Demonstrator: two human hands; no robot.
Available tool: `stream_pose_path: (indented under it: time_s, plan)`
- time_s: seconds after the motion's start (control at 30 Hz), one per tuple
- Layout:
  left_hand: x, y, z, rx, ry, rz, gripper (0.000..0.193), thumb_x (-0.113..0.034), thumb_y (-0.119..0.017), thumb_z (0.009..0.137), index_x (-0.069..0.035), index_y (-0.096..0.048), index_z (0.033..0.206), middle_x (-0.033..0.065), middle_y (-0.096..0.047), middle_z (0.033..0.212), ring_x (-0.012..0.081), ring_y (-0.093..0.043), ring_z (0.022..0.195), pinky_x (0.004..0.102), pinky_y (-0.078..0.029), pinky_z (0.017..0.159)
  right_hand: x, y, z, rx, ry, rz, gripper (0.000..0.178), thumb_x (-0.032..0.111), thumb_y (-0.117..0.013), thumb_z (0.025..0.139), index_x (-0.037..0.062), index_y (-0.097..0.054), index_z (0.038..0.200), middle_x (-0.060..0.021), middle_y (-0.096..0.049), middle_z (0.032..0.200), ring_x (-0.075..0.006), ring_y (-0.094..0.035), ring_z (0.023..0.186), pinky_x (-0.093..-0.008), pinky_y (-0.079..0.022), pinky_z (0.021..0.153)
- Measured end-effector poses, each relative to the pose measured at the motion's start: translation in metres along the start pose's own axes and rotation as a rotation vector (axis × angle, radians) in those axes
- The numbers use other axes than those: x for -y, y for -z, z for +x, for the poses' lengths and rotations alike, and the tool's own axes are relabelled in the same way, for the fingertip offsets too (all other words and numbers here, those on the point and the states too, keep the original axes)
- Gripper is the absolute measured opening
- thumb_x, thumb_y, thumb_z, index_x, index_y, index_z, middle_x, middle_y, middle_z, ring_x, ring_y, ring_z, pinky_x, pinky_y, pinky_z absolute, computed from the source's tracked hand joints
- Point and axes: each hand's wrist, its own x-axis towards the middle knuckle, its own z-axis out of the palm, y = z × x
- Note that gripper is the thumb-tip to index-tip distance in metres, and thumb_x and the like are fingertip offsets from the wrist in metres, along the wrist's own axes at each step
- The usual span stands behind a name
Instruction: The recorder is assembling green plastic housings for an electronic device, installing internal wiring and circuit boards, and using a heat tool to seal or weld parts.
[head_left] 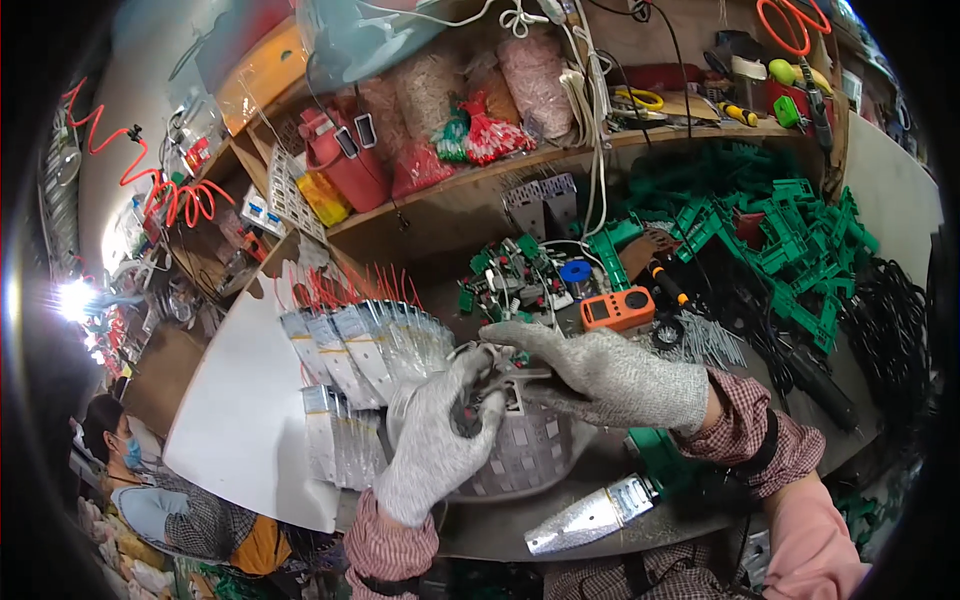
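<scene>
Both hands wear light grey knit gloves and work over a grey woven-pattern basket (510,455) in front of me. My left hand (440,440) curls at the basket's left rim, thumb and fingers closed around something mostly hidden by the glove. From the right reaches my right hand (620,380), fingers stretched toward the left fingertips, with a gap between them and the thumb. Just below the basket lies a silvery metal strip (590,515) in clear wrap, beside a green plastic housing (665,460). What lies inside the basket is largely covered by my hands.
Wrapped metal plates (365,345) with red wires are stacked at left on a white board (245,400). Farther back lie small switch-like parts (515,285), an orange meter (618,308), loose screws (710,340) and a green housing pile (800,240). A masked person (120,440) sits at left.
</scene>
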Motion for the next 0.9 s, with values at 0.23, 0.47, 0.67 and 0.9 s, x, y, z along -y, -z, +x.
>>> stream_pose_path:
  time_s: [0.23,0.47,0.67,0.9]
  plan:
    - [0.002,-0.025,0.007,0.209,0.287,-0.753,0.053,-0.007,-0.067,0.095,-0.002,-0.047,0.144,0.0097,-0.062,0.127,0.0141,-0.061,0.114,0.0293,-0.051,0.099,-0.007,0.008,-0.04,0.081,0.109,-0.111,0.074,-0.002,-0.07,0.081,0.0188,-0.052,0.149,-0.0137,-0.06,0.116,-0.0331,-0.069,0.096,-0.0418,-0.058,0.079]
    - [-0.008,-0.038,0.01,0.306,0.336,-0.876,0.053,-0.01,-0.064,0.095,0.002,-0.045,0.143,0.0084,-0.063,0.12,0.0134,-0.061,0.112,0.03,-0.049,0.101,-0.01,0.004,-0.053,0.029,0.163,-0.266,0.06,0.003,-0.066,0.085,0.0158,-0.056,0.143,-0.0106,-0.054,0.145,-0.0309,-0.07,0.106,-0.0401,-0.062,0.08]
    - [0.009,-0.054,0.003,0.287,0.365,-1.129,0.059,-0.008,-0.06,0.09,0.003,-0.04,0.145,0.0078,-0.062,0.108,0.014,-0.061,0.101,0.0271,-0.048,0.093,-0.013,0.004,-0.055,0.038,0.123,-0.13,0.043,0.003,-0.062,0.087,0.0118,-0.062,0.13,-0.012,-0.053,0.147,-0.0311,-0.068,0.114,-0.0381,-0.061,0.086]
    - [0.007,-0.063,-0.003,0.154,0.333,-1.207,0.064,-0.005,-0.059,0.087,0.005,-0.038,0.147,0.0105,-0.063,0.11,0.0157,-0.064,0.098,0.0268,-0.051,0.093,-0.017,-0.009,-0.06,-0.14,0.171,-0.043,0.039,0.004,-0.076,0.08,0.0089,-0.066,0.117,-0.0099,-0.063,0.122,-0.0314,-0.067,0.112,-0.0394,-0.057,0.091]
